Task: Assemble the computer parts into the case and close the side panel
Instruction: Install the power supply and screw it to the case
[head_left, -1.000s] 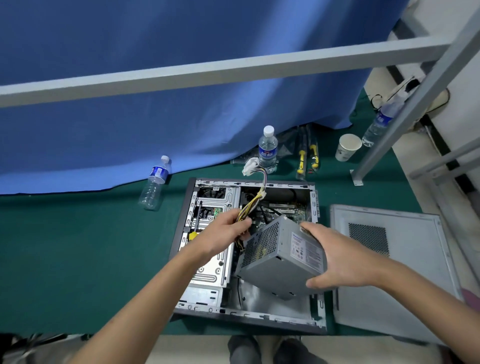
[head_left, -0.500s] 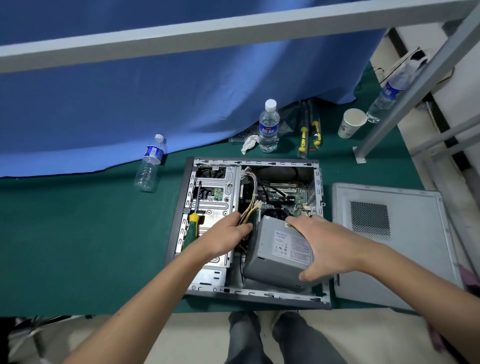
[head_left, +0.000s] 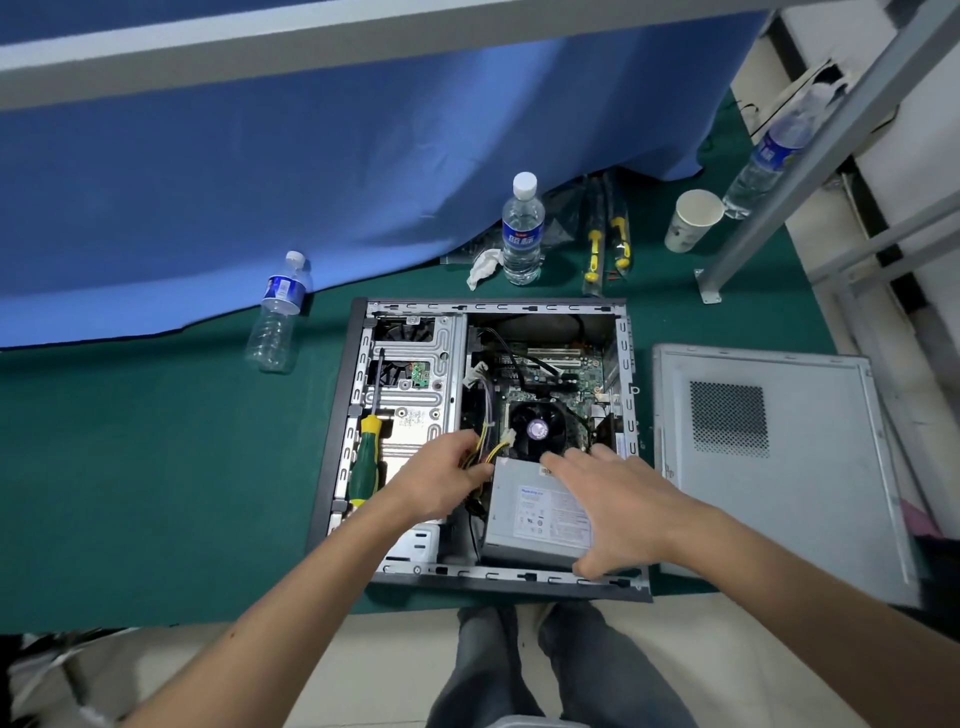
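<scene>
- Yellow and black cables were gripped by the curled fingers of the left hand, just left of the power supply.
- The right hand was laid on top of the power supply with the fingers spread fairly straight and the thumb down its near side; no curled hold was seen.
- The power supply was seated in the near right corner of the open case, which lay flat on the green table.
- Inside the case, just beyond both hands, a round fan was seen on the motherboard.
- Left of the gripped cables, a green-handled screwdriver was lying on the metal drive cage inside the case.
- Right of the right hand, the side panel lay flat beside the case, apart from it.
- Well beyond the hands, two water bottles, a paper cup and yellow-handled tools were on the table, with a third bottle at the far right.
</scene>
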